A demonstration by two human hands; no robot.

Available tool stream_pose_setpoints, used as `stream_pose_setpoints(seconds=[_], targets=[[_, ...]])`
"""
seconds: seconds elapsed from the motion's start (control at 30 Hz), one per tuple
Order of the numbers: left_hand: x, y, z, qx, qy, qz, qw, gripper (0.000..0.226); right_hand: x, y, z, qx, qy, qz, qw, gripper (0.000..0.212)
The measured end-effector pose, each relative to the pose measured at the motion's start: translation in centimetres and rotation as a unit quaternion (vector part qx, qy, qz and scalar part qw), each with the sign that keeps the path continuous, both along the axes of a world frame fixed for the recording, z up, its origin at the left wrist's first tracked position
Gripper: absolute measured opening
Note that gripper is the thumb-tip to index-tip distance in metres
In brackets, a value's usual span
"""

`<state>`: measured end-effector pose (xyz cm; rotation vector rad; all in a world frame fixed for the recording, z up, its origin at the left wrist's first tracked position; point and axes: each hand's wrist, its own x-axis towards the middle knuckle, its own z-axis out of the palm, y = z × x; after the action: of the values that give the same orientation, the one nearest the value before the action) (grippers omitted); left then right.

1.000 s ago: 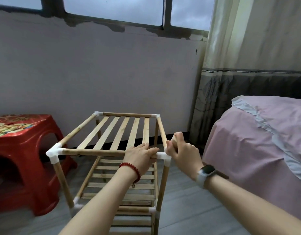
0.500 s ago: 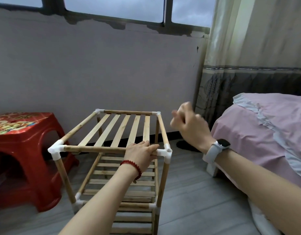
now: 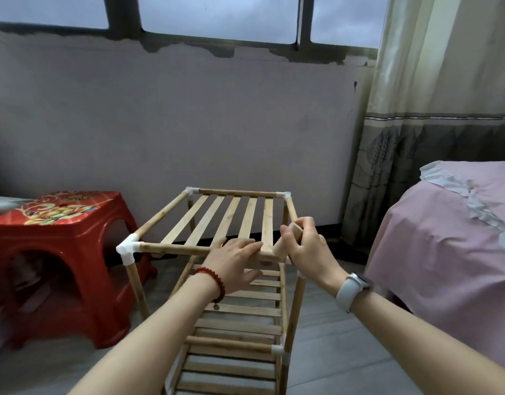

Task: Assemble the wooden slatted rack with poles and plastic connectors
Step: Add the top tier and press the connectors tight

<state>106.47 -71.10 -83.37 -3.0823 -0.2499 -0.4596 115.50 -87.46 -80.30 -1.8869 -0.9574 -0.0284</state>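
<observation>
The wooden slatted rack (image 3: 228, 223) stood on the floor beside the red plastic stool (image 3: 57, 252). The left hand (image 3: 234, 258) lay flat and open on the rack's near top pole (image 3: 171, 248), steadying it. The right hand (image 3: 305, 246) was fisted around a short wooden block (image 3: 285, 240) directly over the rack's near right corner. Striking squarely down on that corner, with the frame braced, would likely seat the joint without racking it.

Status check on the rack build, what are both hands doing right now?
Left hand flat on the rack front rail, open. Right hand fisted on a small wooden block over the near right corner. Nothing in the way.
</observation>
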Motion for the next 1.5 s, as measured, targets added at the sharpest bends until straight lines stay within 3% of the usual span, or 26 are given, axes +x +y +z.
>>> stream_pose_setpoints(seconds=[0.2, 0.3, 0.47, 0.63, 0.77, 0.9, 1.03, 1.13, 1.27, 1.33, 1.4, 1.43, 1.5], targets=[[-7.7, 10.0, 0.4, 0.028, 0.025, 0.216, 0.976, 0.079, -3.1, 4.7, -2.2, -0.064, -0.057, 0.129, 0.988, 0.019], [-10.5, 13.3, 0.8, -0.014, 0.063, 0.275, 0.959, 0.063, -4.0, 6.8, -2.2, -0.053, -0.055, 0.121, 0.99, 0.024], [-10.2, 12.7, 1.2, -0.004, 0.011, 0.226, 0.974, 0.036, -2.8, 7.5, -2.8, -0.026, -0.081, 0.073, 0.994, 0.028], [-10.0, 9.5, 1.3, -0.042, -0.007, 0.118, 0.992, 0.047, 2.0, 6.5, -3.0, -0.026, -0.055, -0.015, 0.998, 0.021], [-9.1, 5.5, 1.1, -0.114, -0.026, -0.02, 0.993, 0.061, 5.1, 6.1, -2.6, -0.064, -0.003, -0.077, 0.995, 0.04], [-7.3, 2.4, 1.5, -0.166, -0.013, -0.076, 0.983, 0.063, 5.5, 5.2, -1.7, -0.014, 0.018, -0.045, 0.999, 0.034], [-4.1, -0.2, 1.1, -0.131, -0.03, -0.051, 0.99, 0.056, 4.3, 3.0, 0.9, -0.011, 0.012, 0.036, 0.999, 0.029], [-2.0, -1.6, 0.0, -0.019, -0.03, 0.014, 0.999, 0.052, 3.1, 1.4, 4.0, -0.065, -0.083, 0.05, 0.993, 0.032], [-0.5, -2.3, -0.6, 0.007, -0.033, 0.046, 0.998, 0.054, 1.3, 0.8, 7.7, -0.191, -0.205, 0.024, 0.96, 0.031], [-0.3, -2.5, -1.0, 0.005, -0.042, 0.053, 0.998, 0.05, 0.8, 0.6, 8.8, -0.141, -0.265, -0.032, 0.953, 0.027], [-0.4, -2.5, -1.3, -0.002, -0.049, 0.056, 0.997, 0.051, 0.3, 0.2, 8.1, 0.013, -0.247, -0.063, 0.967, 0.028], [-0.4, -2.4, -1.3, -0.004, -0.048, 0.055, 0.997, 0.052, -0.4, 0.0, 6.6, 0.021, -0.226, -0.055, 0.972, 0.032], [-0.4, -2.2, -1.1, -0.008, -0.034, 0.055, 0.998, 0.057, -2.5, -0.1, 2.3, -0.119, -0.208, -0.021, 0.971, 0.032]])
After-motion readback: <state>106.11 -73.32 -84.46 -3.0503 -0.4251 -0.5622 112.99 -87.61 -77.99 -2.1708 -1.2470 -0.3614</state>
